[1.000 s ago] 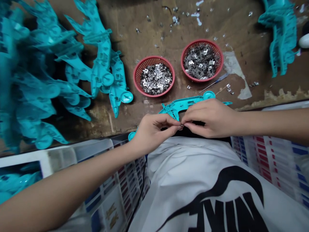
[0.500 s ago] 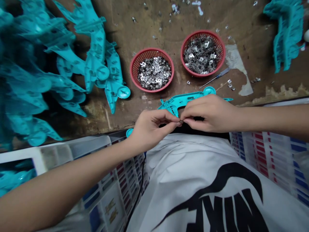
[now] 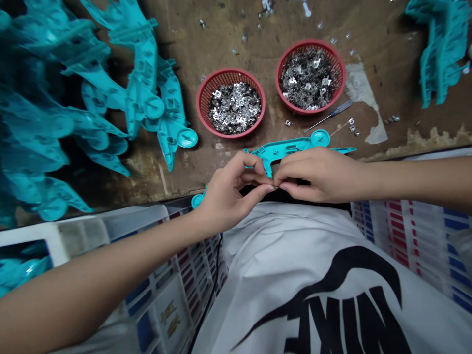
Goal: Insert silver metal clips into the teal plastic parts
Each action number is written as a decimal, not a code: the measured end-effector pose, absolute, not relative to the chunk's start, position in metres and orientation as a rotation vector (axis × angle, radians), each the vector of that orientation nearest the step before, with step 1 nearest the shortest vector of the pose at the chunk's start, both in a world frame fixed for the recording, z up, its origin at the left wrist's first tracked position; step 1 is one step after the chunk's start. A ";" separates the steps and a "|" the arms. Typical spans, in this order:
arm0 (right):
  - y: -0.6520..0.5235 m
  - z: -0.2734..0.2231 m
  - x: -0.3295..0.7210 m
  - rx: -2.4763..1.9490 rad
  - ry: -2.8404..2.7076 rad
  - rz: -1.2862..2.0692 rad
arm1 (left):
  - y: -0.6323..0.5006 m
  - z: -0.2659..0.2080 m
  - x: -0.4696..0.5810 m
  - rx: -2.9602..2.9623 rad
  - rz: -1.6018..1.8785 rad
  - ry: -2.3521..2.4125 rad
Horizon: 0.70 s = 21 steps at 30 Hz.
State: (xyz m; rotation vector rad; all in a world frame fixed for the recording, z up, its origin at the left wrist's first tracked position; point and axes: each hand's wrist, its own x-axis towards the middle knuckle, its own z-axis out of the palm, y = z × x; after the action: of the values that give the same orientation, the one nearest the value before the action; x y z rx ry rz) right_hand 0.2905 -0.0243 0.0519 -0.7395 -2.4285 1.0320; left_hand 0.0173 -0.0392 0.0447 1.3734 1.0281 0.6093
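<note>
Pinched a tiny dark piece [image 3: 277,187], too small to identify, beside the near edge of a brown table [image 3: 199,167].
Showed, left to right: heaped teal mouldings [image 3: 59,125]; a red basket [image 3: 201,110] of bright metal pieces [image 3: 235,108]; the left hand [image 3: 224,196], narrow, thumb tip at the tiny dark piece, grip on it impossible to tell; a single teal moulding [image 3: 273,150] along the table's near edge, partly behind the fingers; a second red basket [image 3: 310,43] of duller metal pieces [image 3: 306,78]; the right hand [image 3: 320,174], thumb and forefinger narrowed onto the tiny dark piece; a screwdriver [image 3: 339,109]; further teal mouldings [image 3: 452,39], well apart.
</note>
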 end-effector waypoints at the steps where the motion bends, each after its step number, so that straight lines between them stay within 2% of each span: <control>1: -0.024 0.053 0.290 -0.736 -2.429 1.055 | -0.039 0.045 0.017 1.390 0.606 1.024; 11: -0.023 0.057 0.286 -0.752 -2.369 1.181 | -0.038 0.046 0.011 1.575 0.625 0.954; 21: -0.023 0.058 0.286 -0.824 -2.356 1.231 | -0.033 0.039 0.002 2.089 0.768 0.677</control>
State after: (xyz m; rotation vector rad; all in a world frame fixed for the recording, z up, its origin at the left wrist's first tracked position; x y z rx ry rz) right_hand 0.2863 -0.0232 0.0579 -0.8244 -2.3561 1.2309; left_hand 0.0015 -0.0331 0.0387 2.0888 0.6768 0.7682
